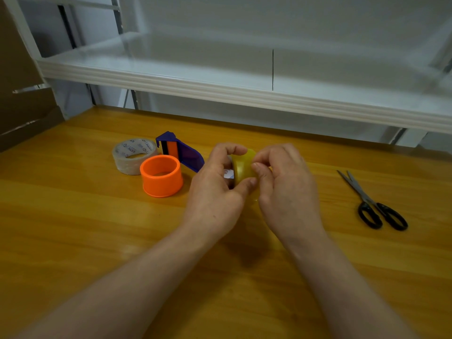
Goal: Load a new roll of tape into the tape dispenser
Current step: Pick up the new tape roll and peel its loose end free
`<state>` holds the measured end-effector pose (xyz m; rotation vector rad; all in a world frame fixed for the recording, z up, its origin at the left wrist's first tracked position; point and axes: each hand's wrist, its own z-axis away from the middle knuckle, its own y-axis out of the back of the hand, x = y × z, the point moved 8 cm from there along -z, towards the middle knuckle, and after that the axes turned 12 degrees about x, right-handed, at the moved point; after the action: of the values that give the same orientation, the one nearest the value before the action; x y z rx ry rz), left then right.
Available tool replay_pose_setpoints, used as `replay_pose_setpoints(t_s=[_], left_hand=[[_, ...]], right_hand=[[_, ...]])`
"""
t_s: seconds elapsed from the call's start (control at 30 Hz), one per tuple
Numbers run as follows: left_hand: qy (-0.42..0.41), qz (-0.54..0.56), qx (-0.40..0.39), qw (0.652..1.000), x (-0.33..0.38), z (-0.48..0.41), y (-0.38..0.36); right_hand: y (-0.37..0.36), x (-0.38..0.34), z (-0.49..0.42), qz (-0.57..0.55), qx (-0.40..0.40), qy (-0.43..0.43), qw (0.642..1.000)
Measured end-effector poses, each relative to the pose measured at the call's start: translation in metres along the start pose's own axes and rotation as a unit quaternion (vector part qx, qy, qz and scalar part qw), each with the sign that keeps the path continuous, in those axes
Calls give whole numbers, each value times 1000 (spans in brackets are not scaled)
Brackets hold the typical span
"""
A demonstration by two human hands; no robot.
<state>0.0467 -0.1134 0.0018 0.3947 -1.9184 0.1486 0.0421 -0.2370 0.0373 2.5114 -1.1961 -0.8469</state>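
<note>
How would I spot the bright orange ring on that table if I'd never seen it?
Start at the wooden table and look left of the person's hands. The orange ring stands there on its end, open at the top, just in front of the blue dispenser body. Unlike the clear tape roll touching its left side, it is solid, glossy orange plastic.

Wooden surface (73, 228) carries four items. At far left a clear tape roll (134, 155), an orange ring (161, 175) touching it, and a blue dispenser body (182, 151) just behind. Black-handled scissors (374, 201) lie well apart at right.
</note>
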Motion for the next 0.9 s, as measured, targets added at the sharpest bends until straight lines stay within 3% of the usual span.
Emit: replay_pose_setpoints(t_s=[0.5,0.9], left_hand=[[183,201,-78,959,-13,-2,-5],[153,197,-105,963,-3,0,-6]], right_hand=[[11,-9,0,-37,66,24,997],[14,1,1,-119,83,-53,988]])
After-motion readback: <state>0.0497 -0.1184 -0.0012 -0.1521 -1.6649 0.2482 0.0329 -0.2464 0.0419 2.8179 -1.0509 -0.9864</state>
